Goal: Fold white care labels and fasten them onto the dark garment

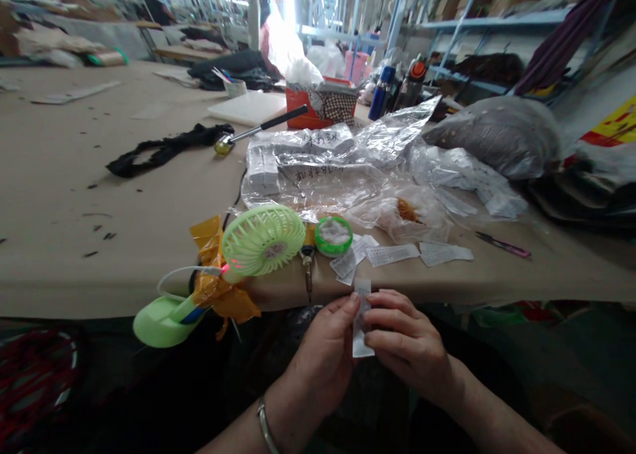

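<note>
A narrow stack of white labels (363, 318) stands upright between my two hands, just in front of the table's edge. My left hand (325, 348) grips its left side, with the thumb on the face turned to me. From the other side my right hand (410, 341) closes on the stack, its fingers laid along the right edge. Just beyond, printed paper labels (392, 255) lie in several small piles on the table. Left of them sits a round green tub (333, 235) with white stuff inside. A soldering-iron-like tool (308, 268) points down over the edge.
A green fan (263, 240) is taped to the table edge at the left. Behind the labels lie clear plastic bags (318, 169) with white bundles. Pink-handled snips (504, 245) rest at the right. Farther back are a red box (298, 109) and a blue bottle (381, 93).
</note>
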Motion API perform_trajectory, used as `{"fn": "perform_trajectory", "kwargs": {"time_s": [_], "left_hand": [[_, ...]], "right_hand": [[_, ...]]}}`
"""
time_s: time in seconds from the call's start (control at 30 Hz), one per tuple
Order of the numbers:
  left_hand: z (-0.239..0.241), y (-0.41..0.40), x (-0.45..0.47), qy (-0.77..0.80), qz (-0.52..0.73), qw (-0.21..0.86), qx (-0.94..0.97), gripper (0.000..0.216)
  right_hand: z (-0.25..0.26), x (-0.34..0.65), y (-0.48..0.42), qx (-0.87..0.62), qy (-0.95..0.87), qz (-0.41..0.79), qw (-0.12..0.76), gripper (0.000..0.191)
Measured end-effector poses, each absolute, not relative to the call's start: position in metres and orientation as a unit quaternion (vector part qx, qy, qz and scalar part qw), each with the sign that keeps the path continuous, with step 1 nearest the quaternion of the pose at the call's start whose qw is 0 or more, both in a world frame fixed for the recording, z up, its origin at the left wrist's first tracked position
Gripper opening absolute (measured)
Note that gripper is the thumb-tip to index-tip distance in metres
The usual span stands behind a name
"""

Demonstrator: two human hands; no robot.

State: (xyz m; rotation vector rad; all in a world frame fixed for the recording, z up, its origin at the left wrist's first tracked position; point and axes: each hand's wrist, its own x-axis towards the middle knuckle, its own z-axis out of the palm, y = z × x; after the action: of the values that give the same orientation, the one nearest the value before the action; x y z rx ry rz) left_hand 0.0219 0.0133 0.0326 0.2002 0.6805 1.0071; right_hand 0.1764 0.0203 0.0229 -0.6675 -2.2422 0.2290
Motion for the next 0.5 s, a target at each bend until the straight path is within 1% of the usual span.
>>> {"fn": "perform_trajectory", "kwargs": {"time_s": [0.1, 0.17, 0.27, 0.33, 0.4, 0.5], "left_hand": [[0.033, 0.016, 0.027, 0.362, 0.468, 0.8, 0.103, 0.012], [0.033, 0.016, 0.028, 0.397, 0.449, 0.791, 0.118, 0.013], [0.031, 0.014, 0.028, 0.443, 0.415, 0.78, 0.151, 0.016], [0.03, 0.013, 0.028, 0.458, 0.409, 0.774, 0.157, 0.014], [0.031, 0.013, 0.029, 0.463, 0.408, 0.772, 0.156, 0.012], [0.032, 0.013, 0.03, 0.473, 0.399, 0.772, 0.149, 0.011]], "right_hand": [[0.029, 0.183, 0.022, -0.271, -0.886, 0.086, 0.367, 0.019], [0.034, 0.187, 0.032, -0.327, -0.877, 0.05, 0.349, 0.029], [0.039, 0.191, 0.049, -0.445, -0.849, -0.033, 0.284, 0.044], [0.039, 0.192, 0.055, -0.48, -0.843, -0.073, 0.23, 0.049], [0.036, 0.192, 0.056, -0.48, -0.846, -0.097, 0.212, 0.04], [0.03, 0.194, 0.053, -0.459, -0.844, -0.116, 0.251, 0.024]]}}
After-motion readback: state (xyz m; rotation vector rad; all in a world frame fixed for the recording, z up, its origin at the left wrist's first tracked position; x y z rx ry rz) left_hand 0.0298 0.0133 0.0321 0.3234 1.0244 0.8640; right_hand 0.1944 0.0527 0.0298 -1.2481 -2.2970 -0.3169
